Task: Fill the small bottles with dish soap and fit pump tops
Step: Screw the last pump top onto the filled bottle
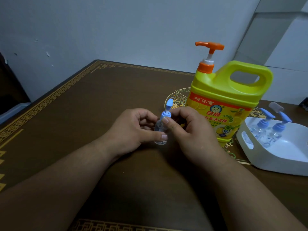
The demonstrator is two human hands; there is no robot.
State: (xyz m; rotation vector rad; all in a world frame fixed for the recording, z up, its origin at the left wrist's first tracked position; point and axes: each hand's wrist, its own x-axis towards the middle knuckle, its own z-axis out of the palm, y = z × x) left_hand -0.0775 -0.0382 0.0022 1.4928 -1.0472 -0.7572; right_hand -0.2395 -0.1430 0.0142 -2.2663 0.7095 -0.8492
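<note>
Bottle (160, 130), small, clear, upright on the worktop (83, 114) near its middle, blue pump top (167, 109) seated on the neck. Left hand (133, 132) curls round the bottle body, thumb low across the front, apparently to steady it against twisting. Right hand (186, 124) pinches the pump collar between thumb and fingers, a grip suited to turning the collar; whether tightening or loosening cannot be told. Soap level in the bottle cannot be read. Soap jug (228, 100), yellow with an orange pump, stands just behind the right hand, within reach for dispensing. Tray (273, 157), white, at the right edge, keeps two more bottles (266, 132) with blue pumps together, leaning; their fill is likewise unclear.
</note>
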